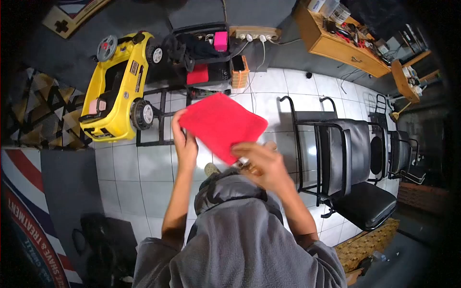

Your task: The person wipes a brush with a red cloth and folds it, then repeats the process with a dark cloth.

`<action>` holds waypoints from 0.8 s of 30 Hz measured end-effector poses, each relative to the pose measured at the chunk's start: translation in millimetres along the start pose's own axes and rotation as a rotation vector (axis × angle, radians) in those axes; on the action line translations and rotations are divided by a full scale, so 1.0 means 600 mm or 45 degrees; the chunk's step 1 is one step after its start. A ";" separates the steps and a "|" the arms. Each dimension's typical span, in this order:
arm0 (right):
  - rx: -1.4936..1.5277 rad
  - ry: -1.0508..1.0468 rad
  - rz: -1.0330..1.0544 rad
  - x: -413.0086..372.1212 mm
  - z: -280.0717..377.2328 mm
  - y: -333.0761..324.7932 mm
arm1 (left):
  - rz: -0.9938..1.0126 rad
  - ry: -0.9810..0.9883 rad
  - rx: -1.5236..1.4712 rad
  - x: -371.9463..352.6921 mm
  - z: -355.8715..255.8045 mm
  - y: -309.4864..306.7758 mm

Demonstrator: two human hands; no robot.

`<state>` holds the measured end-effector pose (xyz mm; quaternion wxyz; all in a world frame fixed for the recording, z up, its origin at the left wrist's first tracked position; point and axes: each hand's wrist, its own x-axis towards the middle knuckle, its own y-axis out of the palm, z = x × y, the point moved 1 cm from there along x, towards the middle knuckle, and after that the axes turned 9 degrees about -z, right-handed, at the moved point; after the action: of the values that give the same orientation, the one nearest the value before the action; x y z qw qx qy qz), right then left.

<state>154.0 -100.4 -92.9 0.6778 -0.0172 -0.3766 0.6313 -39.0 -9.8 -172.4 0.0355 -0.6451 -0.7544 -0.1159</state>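
Note:
A folded red towel [223,122] is held up in front of my body, its flat face tilted toward me. My left hand [184,141] grips the towel's left corner, with the thumb along the edge and the other fingers mostly hidden behind. At the lower right corner, my right hand [264,165] has its fingertips over the towel's face and appears to pinch the edge. Motion blurs this hand, and small light and brown details near its thumb cannot be made out.
A yellow toy car [117,91] stands at left on a black metal frame [163,115]. Behind the towel, a black rack [204,57] holds a pink box [221,41] and another red cloth [197,74]. Black chairs [353,158] stand right; a wooden drawer unit [350,53] is upper right.

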 end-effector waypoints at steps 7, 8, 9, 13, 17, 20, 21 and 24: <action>-0.028 0.069 0.217 -0.025 0.029 0.067 | -0.015 -0.630 -0.742 -0.067 0.041 0.012; 0.064 0.103 0.164 -0.029 0.026 0.066 | 0.019 -0.614 -0.717 -0.073 0.048 0.010; 0.100 0.188 0.104 -0.029 0.023 0.059 | 0.084 -0.644 -0.741 -0.076 0.053 0.005; 0.091 0.698 -0.225 -0.011 0.014 0.026 | 0.442 -0.942 -1.020 -0.068 0.044 -0.003; 0.548 0.943 -0.090 0.010 -0.017 0.021 | 0.507 -1.003 -1.189 -0.052 0.039 -0.009; 0.910 1.167 0.251 0.011 -0.030 0.038 | 0.388 -0.978 -1.329 -0.048 0.035 -0.022; 0.881 1.176 0.234 0.009 -0.030 0.045 | 0.335 -0.962 -1.379 -0.049 0.034 -0.028; 0.774 1.199 0.225 0.011 -0.030 0.071 | 0.145 -0.891 -1.487 -0.057 0.022 -0.053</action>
<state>127.4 -77.9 -123.9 0.6917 -0.1324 0.1678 0.6899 -63.2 -44.6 -196.2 -0.5584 -0.5967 -0.5000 -0.2867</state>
